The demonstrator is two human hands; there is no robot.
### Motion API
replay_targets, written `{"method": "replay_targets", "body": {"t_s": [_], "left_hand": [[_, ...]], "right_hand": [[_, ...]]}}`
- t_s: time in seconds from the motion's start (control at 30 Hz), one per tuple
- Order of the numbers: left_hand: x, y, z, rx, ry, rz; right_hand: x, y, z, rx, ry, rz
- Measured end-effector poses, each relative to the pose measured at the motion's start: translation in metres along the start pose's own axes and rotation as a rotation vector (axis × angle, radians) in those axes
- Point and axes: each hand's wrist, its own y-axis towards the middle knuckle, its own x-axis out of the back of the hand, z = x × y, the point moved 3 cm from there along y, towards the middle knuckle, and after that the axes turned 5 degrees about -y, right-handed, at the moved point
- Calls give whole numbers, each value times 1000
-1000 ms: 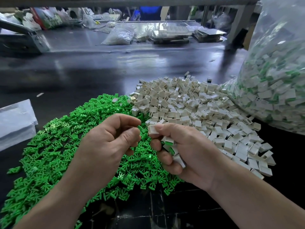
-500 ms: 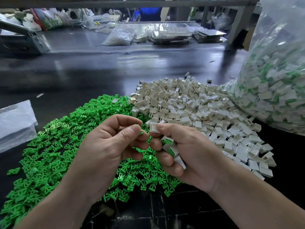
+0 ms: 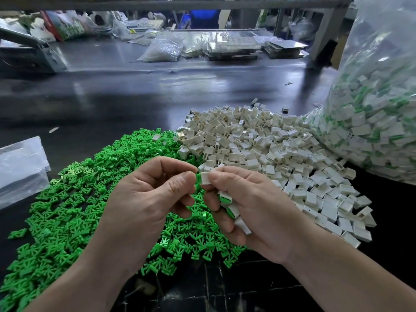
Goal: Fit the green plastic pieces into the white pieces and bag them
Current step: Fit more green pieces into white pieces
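You're holding both hands right in the middle of the view, fingertips meeting. Your left hand (image 3: 144,199) is pinching a green piece (image 3: 198,178) between thumb and forefinger. Your right hand (image 3: 254,210) is pinching a white piece (image 3: 206,178) the same way, and the green one is touching the white one's left edge. I can't tell how far in it's sitting, because your fingers are covering most of it. Your right hand is also doing double duty: the lower fingers are curling round a few finished pieces (image 3: 226,198), white with green showing at the ends, tucked against the palm.

Under your hands, the green pile (image 3: 78,199) is spreading across the dark table (image 3: 135,97) from about 6 o'clock out to 9 o'clock. The white pile (image 3: 270,149) is sitting at roughly 2 o'clock. The two heaps are touching at about 12 o'clock, just above your fingertips. One stray white piece (image 3: 156,137) is lying on top of the greens near that seam.

Over at 3 o'clock a big clear bag (image 3: 371,109) is bulging with white-and-green pieces and pressing against the white pile's right edge. At 9 o'clock a flat plastic bag (image 3: 20,167) is lying on the table, just beside the greens. Way back at 12 o'clock a smaller clear bag (image 3: 164,50) is slumping on the table, too blurry to say what's in it.
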Motion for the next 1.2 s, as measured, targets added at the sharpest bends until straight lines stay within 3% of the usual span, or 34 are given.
{"method": "replay_targets", "body": {"t_s": [0.23, 0.33, 0.53, 0.63, 0.77, 0.93, 1.2], "left_hand": [[-7, -7, -11, -191, 310, -72], [-7, -6, -9, -141, 151, -39], [-17, -4, 2, 174, -394, 143], [-20, -4, 3, 263, -552, 226], [-19, -4, 4, 333, -647, 294], [-22, -4, 9, 397, -696, 238], [-27, -5, 10, 347, -700, 188]], "right_hand": [[1, -2, 0, 163, -312, -109], [1, -2, 0, 149, -251, -99], [-3, -5, 4, 116, -89, -35], [-3, -5, 5, 88, -75, -20], [-4, -5, 6, 72, -52, 1], [-6, -5, 6, 76, -12, -18], [-5, -4, 5, 46, 2, -53]]}}
